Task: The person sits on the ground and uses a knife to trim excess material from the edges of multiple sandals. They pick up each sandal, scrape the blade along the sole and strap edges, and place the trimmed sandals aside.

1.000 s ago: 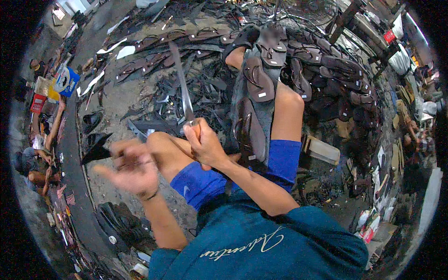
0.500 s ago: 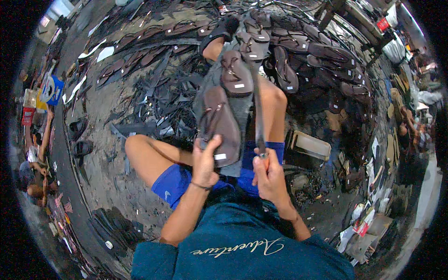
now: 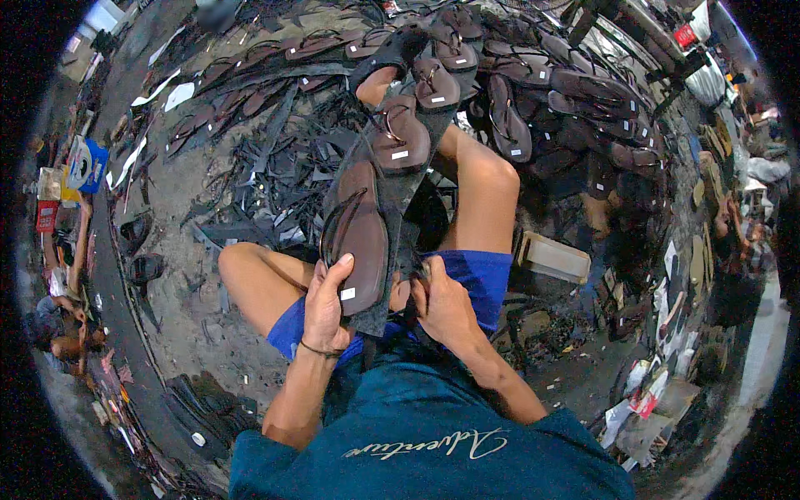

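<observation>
A brown thong sandal with a small white label on its heel lies on a dark grey sheet over my lap. My left hand grips its heel and the sheet, thumb on top. Farther along the same sheet sits a second brown sandal, with a third sandal beyond it. My right hand is closed at the sheet's right edge, close to the heel. What its fingers hold is hidden; the knife seen earlier cannot be made out.
Dark offcuts lie heaped on the ground ahead. Rows of brown sandals spread to the far right, others far left. A pale tray-like box stands beside my right knee. At the left edge, another person sits.
My left hand has shifted left with the sandal and sheet. The right hand has moved left and nearer the sheet; the long-bladed, orange-handled knife it held no longer shows.
</observation>
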The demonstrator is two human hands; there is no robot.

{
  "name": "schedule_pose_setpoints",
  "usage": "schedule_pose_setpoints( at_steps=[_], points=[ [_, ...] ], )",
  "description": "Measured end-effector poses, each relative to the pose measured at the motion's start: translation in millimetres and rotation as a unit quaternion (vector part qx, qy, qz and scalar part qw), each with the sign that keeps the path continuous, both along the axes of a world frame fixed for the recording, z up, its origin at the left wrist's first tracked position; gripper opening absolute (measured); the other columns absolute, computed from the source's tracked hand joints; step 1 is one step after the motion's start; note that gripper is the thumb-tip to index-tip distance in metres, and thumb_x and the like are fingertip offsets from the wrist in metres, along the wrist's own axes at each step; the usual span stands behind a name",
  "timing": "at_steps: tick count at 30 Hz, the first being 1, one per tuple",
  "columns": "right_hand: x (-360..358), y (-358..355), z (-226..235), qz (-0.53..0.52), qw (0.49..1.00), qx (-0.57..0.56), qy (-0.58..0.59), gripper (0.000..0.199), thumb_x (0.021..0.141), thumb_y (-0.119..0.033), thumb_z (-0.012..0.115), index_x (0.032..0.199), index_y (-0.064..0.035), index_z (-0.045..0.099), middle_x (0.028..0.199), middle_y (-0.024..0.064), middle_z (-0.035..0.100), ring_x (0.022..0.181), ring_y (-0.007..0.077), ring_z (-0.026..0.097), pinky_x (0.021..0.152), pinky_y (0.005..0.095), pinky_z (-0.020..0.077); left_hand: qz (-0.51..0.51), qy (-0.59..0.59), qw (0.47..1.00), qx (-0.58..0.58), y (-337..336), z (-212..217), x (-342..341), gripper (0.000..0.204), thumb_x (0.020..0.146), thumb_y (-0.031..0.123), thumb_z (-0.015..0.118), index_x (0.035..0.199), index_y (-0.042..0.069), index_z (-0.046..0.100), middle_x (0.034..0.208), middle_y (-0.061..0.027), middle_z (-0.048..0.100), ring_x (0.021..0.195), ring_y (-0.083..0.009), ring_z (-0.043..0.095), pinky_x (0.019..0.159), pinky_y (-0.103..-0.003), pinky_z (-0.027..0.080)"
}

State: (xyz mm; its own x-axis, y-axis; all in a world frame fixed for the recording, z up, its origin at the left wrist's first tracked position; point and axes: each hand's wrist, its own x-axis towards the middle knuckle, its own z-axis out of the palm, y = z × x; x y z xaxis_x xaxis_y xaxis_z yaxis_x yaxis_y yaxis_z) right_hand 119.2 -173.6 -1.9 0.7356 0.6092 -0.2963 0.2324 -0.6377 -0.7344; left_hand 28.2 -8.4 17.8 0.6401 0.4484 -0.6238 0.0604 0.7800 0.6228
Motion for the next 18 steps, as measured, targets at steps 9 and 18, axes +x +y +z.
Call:
schedule_pose_setpoints(
  at_steps=[9,18],
  points=[
    [52.5,61.0,-64.6,-0.007,0.998,-0.066,-0.002,0.029,0.092,-0.013,0.056,0.118,-0.0013,0.048,0.09,0.0306,0.066,0.09,0.0537,0.062,0.074,0.0561,0.0509,-0.008,-0.024,0.999,-0.022,1.0,3.3,3.4,0.037,0.094,0.015,0.061,0.128,0.001,0.051,0.109,-0.0131,0.067,0.089,-0.0233,0.07,0.075,-0.037,0.061],
    [90.7,133.2,-151.2,0.066,0.992,0.077,-0.072,0.022,0.094,-0.023,0.057,0.101,-0.0026,0.062,0.087,0.0149,0.064,0.085,0.0306,0.064,0.072,0.0441,0.0522,-0.054,0.081,0.99,0.099,2.7,16.6,-25.6,0.044,0.094,0.014,0.061,0.134,-0.001,0.051,0.119,-0.0086,0.064,0.101,-0.0163,0.065,0.082,-0.032,0.056]
  ],
)
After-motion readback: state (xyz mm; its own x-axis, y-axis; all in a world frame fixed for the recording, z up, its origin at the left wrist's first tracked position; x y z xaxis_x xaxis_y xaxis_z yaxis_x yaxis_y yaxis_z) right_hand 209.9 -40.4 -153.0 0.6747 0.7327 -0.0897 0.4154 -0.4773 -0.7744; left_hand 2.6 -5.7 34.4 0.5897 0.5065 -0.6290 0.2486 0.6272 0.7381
